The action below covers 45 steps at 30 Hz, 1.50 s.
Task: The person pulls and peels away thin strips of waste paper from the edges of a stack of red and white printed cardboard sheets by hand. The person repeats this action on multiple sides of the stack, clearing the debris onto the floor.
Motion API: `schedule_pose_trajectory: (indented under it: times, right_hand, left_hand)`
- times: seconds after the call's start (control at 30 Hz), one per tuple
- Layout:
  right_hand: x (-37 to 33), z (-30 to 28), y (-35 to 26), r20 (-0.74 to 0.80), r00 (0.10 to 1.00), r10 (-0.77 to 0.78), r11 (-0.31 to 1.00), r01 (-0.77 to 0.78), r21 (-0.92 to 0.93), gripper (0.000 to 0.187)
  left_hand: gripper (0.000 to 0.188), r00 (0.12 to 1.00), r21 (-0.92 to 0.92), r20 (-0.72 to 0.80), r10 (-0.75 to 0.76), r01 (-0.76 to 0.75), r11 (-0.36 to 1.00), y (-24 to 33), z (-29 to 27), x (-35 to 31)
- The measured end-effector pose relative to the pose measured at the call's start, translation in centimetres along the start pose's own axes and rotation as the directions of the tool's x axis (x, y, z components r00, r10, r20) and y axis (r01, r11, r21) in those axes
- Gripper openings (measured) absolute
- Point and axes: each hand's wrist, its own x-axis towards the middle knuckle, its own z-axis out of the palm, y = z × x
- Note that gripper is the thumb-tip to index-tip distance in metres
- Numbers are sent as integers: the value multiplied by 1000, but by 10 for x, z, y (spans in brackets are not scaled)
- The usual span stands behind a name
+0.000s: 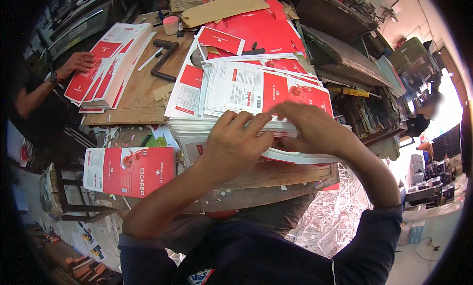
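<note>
At frame centre I have both hands on the near edge of the stack of printed sheets (256, 95). My left hand (234, 147) is curled, its fingers bent over the stack's front edge and pressing on the top sheets. My right hand (308, 129) lies half closed beside it, fingertips touching the left hand's and pinching the same edge; neither grip is released, both grasp the sheets. The top sheet is white on its left part and red on its right, with small print I cannot read. The stack rests on a worn wooden surface (276, 179).

At lower left a flat red and white carton blank (130, 171) lies on a lower ledge. Farther off, at upper left, another person's hand (79, 63) rests on a second pile of red and white sheets (111, 63). Near the top, a small pink-lidded jar (170, 24) stands beside a brown envelope (224, 8) and loose red sheets (261, 31).
</note>
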Motion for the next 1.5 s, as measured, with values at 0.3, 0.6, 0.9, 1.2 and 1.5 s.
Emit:
schedule_pose_trajectory:
  times: [0.3,0.6,0.9,1.2,1.5]
  right_hand:
    - [9,4,18,65,996,57,995,-51,-84,41]
    - [19,5,20,37,995,93,995,-91,-47,49]
    - [6,11,15,-27,999,41,995,-43,-90,53]
    - [-27,17,12,-193,979,71,952,-125,-278,74]
    - [-143,47,56,-590,546,595,764,-612,204,103]
  left_hand:
    - [13,996,148,79,31,-42,988,-2,-71,-59]
    - [21,929,-51,369,13,6,999,65,-82,-100]
    - [46,706,-21,604,-369,477,879,28,-114,-30]
    - [61,735,80,631,-249,257,963,-8,-13,50]
    - [58,806,66,564,-181,174,982,-8,-9,45]
